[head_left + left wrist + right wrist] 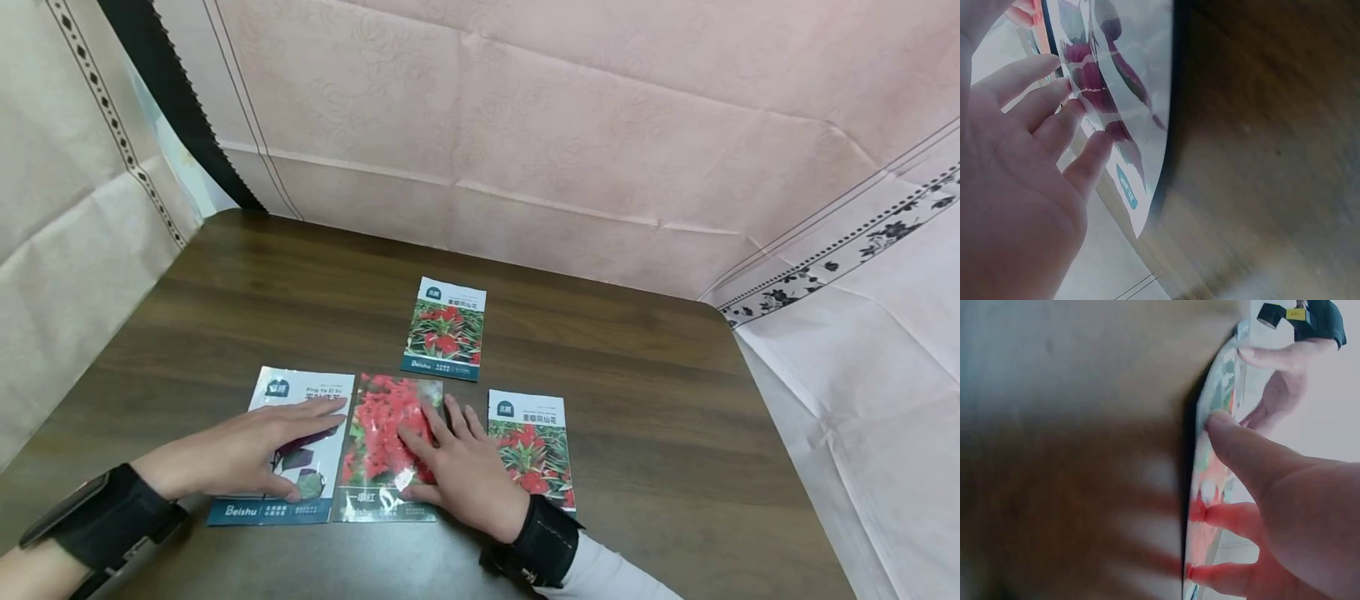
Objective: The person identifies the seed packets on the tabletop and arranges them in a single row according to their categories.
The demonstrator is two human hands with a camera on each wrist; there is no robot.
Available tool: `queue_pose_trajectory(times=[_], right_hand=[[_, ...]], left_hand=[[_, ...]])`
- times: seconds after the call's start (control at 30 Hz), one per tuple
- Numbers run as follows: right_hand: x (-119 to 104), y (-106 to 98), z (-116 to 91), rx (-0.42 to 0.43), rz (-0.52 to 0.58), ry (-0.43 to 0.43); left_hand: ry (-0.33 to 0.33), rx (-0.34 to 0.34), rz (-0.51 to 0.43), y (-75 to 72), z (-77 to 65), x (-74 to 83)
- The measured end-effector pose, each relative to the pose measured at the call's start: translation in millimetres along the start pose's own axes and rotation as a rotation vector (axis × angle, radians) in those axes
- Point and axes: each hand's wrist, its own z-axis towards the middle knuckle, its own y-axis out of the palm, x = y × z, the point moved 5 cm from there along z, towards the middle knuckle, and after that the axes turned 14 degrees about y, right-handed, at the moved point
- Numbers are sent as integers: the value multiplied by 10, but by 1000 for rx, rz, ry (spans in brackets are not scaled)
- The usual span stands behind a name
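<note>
Under my left hand (251, 446) lies a white seed packet (300, 383) printed with purple leaves. That hand's fingers are extended across it, and in the left wrist view the fingertips (1100, 144) rest on the glossy front. My right hand (472, 475) spreads over a red-flower seed packet (382, 417) just beside it. In the right wrist view its thumb and fingertips (1219, 422) touch the red packet's surface. A smaller seed packet (528, 454) with red flowers and green leaves lies right of that hand, its lower part partly covered by the wrist.
A matching small seed packet (444, 329) lies farther back on the brown wooden table (637, 400). A pale cloth (525, 150) hangs behind the table's far edge, and more patterned cloth hangs at both sides. Each wrist wears a black strap (551, 542).
</note>
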Motion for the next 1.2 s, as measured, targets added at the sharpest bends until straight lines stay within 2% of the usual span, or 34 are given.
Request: queue_pose_trajectory(times=[0.53,0.8,0.97,1.2], right_hand=[[-62,15,54,-12,27,-11],[-58,-28,71,-24,78,3],[83,-123,16,29,159,44],[527,-172,-192,-4,282,178]], left_hand=[[-25,-6,-28,-14,-30,-26],[-39,1,-29,-7,-41,-35],[-17,18,-7,-9,-42,-31],[-32,28,3,-24,-52,-5]])
